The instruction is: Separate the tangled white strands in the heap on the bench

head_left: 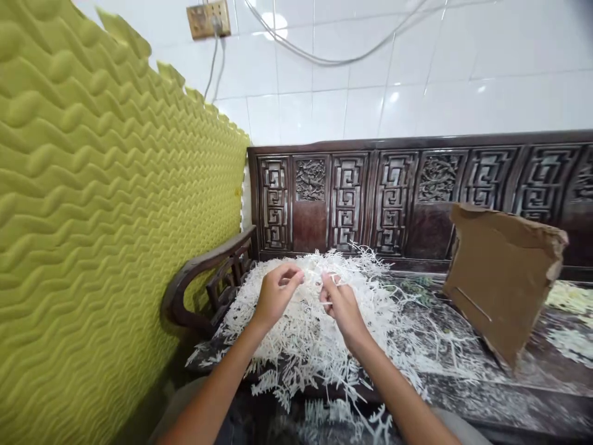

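A large heap of white, branching sprigs [296, 346], like small plastic plant stems, covers the left part of a dark wooden bench. Above the heap, my left hand [277, 293] is closed, thumb and forefinger pinched on the end of a thin white sprig. Close to its right, my right hand [341, 304] is also closed, with thin white stems showing between and beside its fingers. The held pieces blend into the white heap behind them, so I cannot tell whether both hands grip the same sprig.
The bench has a carved backrest [310, 222] and a curved armrest [185, 290]. A yellow-green foam mat [115, 216] stands along the left. A cardboard piece [500, 278] leans upright on the right, with pale yellowish pieces [572, 343] beyond it. Cables [324, 60] cross the tiled wall.
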{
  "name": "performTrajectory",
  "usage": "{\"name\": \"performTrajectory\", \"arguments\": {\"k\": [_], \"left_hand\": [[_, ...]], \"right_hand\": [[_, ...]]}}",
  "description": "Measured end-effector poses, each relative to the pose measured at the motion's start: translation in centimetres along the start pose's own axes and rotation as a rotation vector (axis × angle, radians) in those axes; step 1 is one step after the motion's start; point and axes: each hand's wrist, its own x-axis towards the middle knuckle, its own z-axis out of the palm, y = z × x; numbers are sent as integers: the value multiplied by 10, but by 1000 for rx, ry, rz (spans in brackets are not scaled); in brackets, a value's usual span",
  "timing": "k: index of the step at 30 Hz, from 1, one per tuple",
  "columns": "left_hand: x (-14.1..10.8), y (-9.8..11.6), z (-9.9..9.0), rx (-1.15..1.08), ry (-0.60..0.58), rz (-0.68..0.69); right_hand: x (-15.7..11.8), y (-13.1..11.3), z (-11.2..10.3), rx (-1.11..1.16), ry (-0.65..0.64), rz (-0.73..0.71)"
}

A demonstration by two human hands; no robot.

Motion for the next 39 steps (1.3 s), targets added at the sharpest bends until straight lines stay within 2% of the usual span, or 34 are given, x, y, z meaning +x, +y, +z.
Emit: {"name": "performTrajectory", "arguments": {"k": [2, 4, 9, 11, 17, 21, 24, 29, 33, 39], "left_hand": [[-9, 6, -9, 14, 20, -8], [-16, 10, -12, -14, -10, -46], [-20, 8, -2, -210, -293, -192], [-19, 3, 5, -193, -336, -186], [-10, -7, 6, -166, -300, -106], [-8, -4, 3, -172, -231, -100], [-11, -1, 5, -152, -226, -65], [-18, 1, 7, 56, -226, 49], [-22, 2, -2, 301, -321, 220], [-20, 6, -10, 491, -364, 290]], "right_hand": [[-12, -4, -2, -50, -10, -34], [-21, -5, -4, -106, -27, -79], [-31, 1, -11, -227, -34, -170], [-32, 2, -12, -266, -29, -169], [-31, -8, -10, -413, 25, -217], [-29, -15, -10, -510, 89, -146], [-23, -19, -13, -613, 99, -157], [-12, -19, -20, -728, -6, -209], [-16, -18, -22, -735, -95, -222], [-22, -23, -21, -708, -188, -251]]}}
